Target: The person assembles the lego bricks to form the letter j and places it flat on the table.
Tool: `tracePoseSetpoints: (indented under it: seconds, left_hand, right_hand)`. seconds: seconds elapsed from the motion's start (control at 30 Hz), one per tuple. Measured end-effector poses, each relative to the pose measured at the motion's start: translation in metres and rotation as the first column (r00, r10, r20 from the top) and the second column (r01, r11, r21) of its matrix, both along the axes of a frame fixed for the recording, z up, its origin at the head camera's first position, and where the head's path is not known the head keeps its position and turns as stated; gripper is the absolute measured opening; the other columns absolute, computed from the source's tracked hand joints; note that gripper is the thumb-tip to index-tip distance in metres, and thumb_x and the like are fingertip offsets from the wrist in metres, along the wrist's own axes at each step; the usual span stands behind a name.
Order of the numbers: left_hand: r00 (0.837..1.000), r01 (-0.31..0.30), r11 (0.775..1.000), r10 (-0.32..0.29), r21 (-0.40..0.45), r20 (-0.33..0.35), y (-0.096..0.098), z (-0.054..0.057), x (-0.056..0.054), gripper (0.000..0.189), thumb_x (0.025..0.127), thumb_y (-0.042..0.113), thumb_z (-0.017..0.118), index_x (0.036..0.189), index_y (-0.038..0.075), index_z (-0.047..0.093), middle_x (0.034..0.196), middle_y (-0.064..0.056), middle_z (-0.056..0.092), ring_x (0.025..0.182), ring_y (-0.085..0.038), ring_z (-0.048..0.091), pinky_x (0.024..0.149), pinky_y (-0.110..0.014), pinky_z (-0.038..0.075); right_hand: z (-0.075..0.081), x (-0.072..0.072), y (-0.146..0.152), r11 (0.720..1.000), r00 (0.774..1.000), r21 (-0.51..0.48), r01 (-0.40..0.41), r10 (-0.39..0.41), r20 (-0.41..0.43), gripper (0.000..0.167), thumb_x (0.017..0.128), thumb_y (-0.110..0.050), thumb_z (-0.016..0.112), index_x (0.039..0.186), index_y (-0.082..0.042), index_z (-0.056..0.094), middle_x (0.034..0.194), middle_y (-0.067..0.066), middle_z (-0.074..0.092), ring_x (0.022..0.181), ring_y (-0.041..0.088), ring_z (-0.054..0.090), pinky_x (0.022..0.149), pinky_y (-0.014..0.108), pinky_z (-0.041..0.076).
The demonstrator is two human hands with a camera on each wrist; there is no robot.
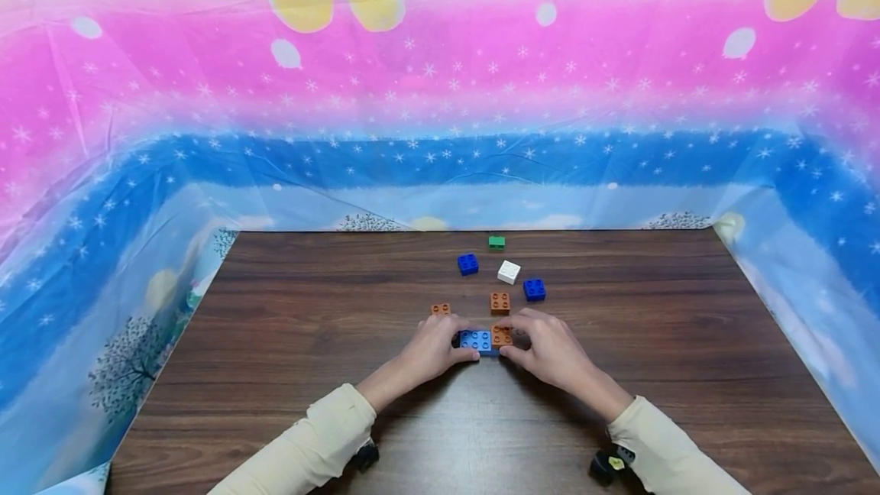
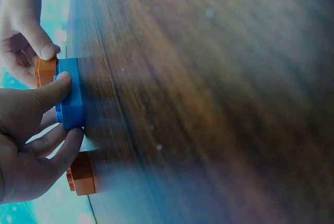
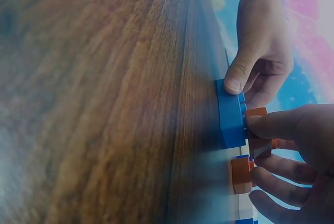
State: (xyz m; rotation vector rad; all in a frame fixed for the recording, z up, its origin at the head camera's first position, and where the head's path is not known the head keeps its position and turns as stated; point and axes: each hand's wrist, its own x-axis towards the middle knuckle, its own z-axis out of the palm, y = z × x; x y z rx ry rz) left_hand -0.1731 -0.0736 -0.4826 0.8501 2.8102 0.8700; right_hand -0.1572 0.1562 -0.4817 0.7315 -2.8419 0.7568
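Note:
A long light-blue toy brick lies on the table, and my left hand holds it at its left end, thumb on the near side. My right hand pinches an orange brick over the blue brick's right end. In the right wrist view that orange brick sits at the studded side of the blue brick; whether it is pressed fully down I cannot tell. Another orange brick stands just beyond my left fingers, partly hidden by them.
Beyond my hands on the brown wooden table are an orange brick, two dark blue bricks, a white brick and a green brick. A patterned cloth hangs around the table's back and sides.

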Motion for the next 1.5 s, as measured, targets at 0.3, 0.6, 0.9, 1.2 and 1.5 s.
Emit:
tracePoseSetpoints:
  seconds: [0.3, 0.6, 0.9, 1.2, 1.5]
  left_hand:
    - [1.000, -0.004, 1.000, 0.004, 0.005, 0.013, -0.001, -0.001, -0.001, 0.041, 0.087, 0.027, 0.082, 0.123, 0.010, 0.075, 0.113, -0.008, 0.075, 0.098, -0.020, 0.069, 0.078, -0.034, 0.053]
    - [1.000, -0.010, 1.000, 0.010, 0.005, 0.018, -0.001, 0.000, 0.000, 0.040, 0.087, 0.028, 0.082, 0.122, 0.009, 0.075, 0.113, -0.008, 0.075, 0.099, -0.021, 0.069, 0.079, -0.035, 0.053]
    - [1.000, -0.014, 1.000, 0.014, 0.004, 0.019, -0.001, -0.001, 0.000, 0.041, 0.087, 0.029, 0.083, 0.122, 0.008, 0.075, 0.112, -0.007, 0.076, 0.098, -0.020, 0.069, 0.078, -0.035, 0.053]
    - [1.000, -0.008, 1.000, 0.008, 0.002, 0.015, 0.000, -0.001, 0.000, 0.042, 0.087, 0.029, 0.083, 0.122, 0.008, 0.075, 0.112, -0.008, 0.075, 0.096, -0.020, 0.069, 0.077, -0.034, 0.052]
    - [1.000, 0.009, 1.000, -0.008, 0.011, -0.025, 0.000, -0.001, -0.001, 0.039, 0.085, 0.027, 0.084, 0.117, 0.007, 0.076, 0.105, -0.007, 0.076, 0.088, -0.018, 0.068, 0.072, -0.033, 0.050]
  right_hand:
    - [0.002, 0.000, -0.001, 1.000, 1.000, -0.006, -0.002, 0.002, 0.015, 0.035, 0.084, -0.025, 0.086, 0.118, -0.017, 0.076, 0.111, 0.002, 0.073, 0.092, 0.019, 0.069, 0.075, 0.041, 0.056]
    - [-0.003, -0.002, -0.002, 1.000, 1.000, -0.005, 0.008, -0.008, 0.009, 0.035, 0.081, -0.025, 0.088, 0.114, -0.019, 0.076, 0.102, -0.004, 0.070, 0.079, 0.011, 0.061, 0.066, 0.031, 0.048]
    - [-0.005, -0.001, -0.004, 1.000, 1.000, 0.012, 0.005, -0.005, -0.026, 0.036, 0.079, -0.024, 0.089, 0.112, -0.019, 0.077, 0.096, -0.008, 0.067, 0.072, 0.006, 0.053, 0.061, 0.026, 0.043]
    - [-0.004, -0.002, -0.003, 0.999, 0.998, 0.037, -0.011, 0.013, -0.067, 0.033, 0.078, -0.023, 0.090, 0.107, -0.017, 0.076, 0.090, -0.006, 0.066, 0.071, 0.008, 0.056, 0.059, 0.026, 0.044]
    - [-0.009, -0.005, 0.001, 1.000, 1.000, -0.026, 0.000, -0.001, -0.019, 0.036, 0.077, -0.026, 0.091, 0.108, -0.020, 0.073, 0.099, -0.007, 0.068, 0.082, 0.009, 0.061, 0.069, 0.032, 0.050]
